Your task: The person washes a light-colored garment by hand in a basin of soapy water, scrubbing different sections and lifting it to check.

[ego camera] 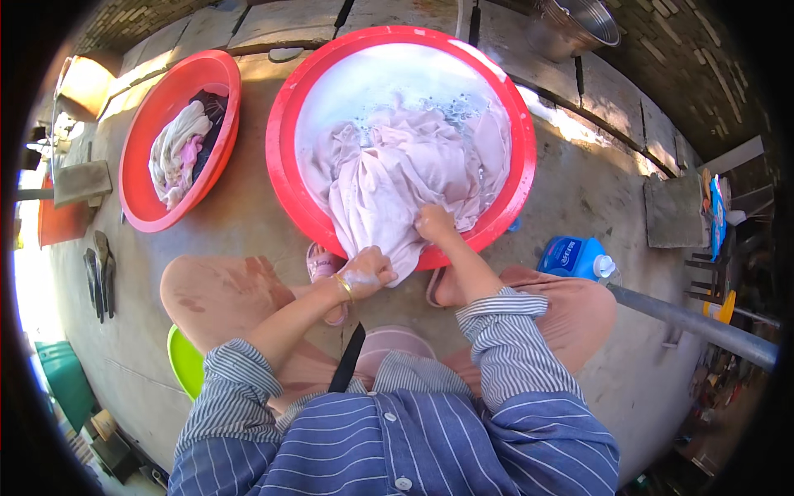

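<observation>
A large red plastic basin (277,155) in front of me holds sudsy water (397,71) and a wet, pale pink cloth (403,161). One end of the cloth drapes over the near rim. My left hand (367,273), with suds on its back and a gold-coloured bangle at the wrist, is closed on that end just outside the rim. My right hand (435,223) is a fist gripping the same cloth inside the near rim, farther forward and to the right. Folds of cloth hide some of the fingertips.
Another red basin (232,124) with white, pink and dark clothes stands at the left. A blue detergent bottle (567,257) is beside my right knee, near a metal pole (688,322). A metal bucket (574,31) stands at the back right, a green basin (184,359) by my left leg.
</observation>
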Demonstrator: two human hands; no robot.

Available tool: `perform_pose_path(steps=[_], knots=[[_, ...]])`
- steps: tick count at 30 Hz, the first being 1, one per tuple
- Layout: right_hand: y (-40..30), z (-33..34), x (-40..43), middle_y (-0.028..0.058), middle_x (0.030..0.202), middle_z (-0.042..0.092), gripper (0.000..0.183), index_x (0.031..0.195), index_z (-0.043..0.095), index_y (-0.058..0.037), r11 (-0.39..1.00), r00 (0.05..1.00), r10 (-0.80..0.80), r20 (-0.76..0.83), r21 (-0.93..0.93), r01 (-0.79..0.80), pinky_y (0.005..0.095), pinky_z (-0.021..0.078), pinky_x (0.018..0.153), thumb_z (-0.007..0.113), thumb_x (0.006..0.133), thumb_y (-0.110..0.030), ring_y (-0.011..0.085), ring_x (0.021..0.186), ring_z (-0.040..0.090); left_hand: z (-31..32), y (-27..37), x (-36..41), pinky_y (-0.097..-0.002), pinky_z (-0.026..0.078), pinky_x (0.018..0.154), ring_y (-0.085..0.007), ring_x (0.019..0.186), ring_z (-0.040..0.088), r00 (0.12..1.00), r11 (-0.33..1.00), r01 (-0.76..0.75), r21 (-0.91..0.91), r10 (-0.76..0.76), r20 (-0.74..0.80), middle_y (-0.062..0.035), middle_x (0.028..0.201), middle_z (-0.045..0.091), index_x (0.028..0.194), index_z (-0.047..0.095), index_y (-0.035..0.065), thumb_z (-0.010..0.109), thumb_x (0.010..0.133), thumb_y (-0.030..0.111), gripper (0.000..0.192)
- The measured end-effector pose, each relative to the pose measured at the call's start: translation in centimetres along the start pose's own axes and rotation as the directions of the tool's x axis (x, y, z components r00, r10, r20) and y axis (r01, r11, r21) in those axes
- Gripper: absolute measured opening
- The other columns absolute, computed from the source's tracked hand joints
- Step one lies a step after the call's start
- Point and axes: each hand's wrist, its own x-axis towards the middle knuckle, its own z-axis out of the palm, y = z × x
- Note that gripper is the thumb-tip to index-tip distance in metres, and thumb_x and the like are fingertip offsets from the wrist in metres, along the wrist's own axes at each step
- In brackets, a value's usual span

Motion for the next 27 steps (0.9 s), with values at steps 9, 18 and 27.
perform_pose_path(steps=[9, 18, 27], knots=[[-1.1, -16.2, -2.6, 0.0030, 0.065, 0.058, 0.012, 0.073, 0.058, -0.0013, 0.403, 0.986, 0.035, 0.161, 0.901, -0.161, 0.0244, 0.0405, 0.051, 0.059, 0.071, -0.013, 0.0097, 0.058, 0.053, -1.4, -8.3, 5.9, -0.0402, 0.040, 0.083, -0.0304, 0.101, 0.049, 0.923, 0.854, 0.328, 0.404, -0.200, -0.328, -0.0127, 0.098, 0.053, 0.095, 0.061, 0.0142, 0.058, 0.074, 0.012, 0.021], [-2.6, -5.6, -0.3, 0.0121, 0.079, 0.063, 0.031, 0.094, 0.061, -0.0019, 0.875, 0.887, -0.068, -0.456, 0.400, 0.273, 0.0382, 0.0459, 0.069, 0.064, 0.064, -0.012, 0.0306, 0.077, 0.061, -11.4, -2.7, 6.3, -0.0291, 0.044, 0.071, -0.0140, 0.074, 0.055, 0.972, 0.897, 0.115, -0.427, -0.190, -0.138, -0.0019, 0.079, 0.055, 0.084, 0.058, 0.0096, 0.061, 0.078, 0.013, 0.007], [-4.8, -26.4, -0.4, 0.0068, 0.071, 0.063, 0.022, 0.082, 0.063, 0.0061, 0.149, 0.984, 0.093, -0.153, 0.979, 0.138, 0.0249, 0.0446, 0.060, 0.056, 0.062, -0.001, 0.0139, 0.064, 0.058, -22.0, 2.8, 3.3, -0.0281, 0.044, 0.073, -0.0133, 0.082, 0.054, 0.912, 0.781, -0.224, -0.583, -0.042, -0.407, -0.0021, 0.086, 0.053, 0.092, 0.051, 0.0056, 0.062, 0.080, 0.021, 0.022]])
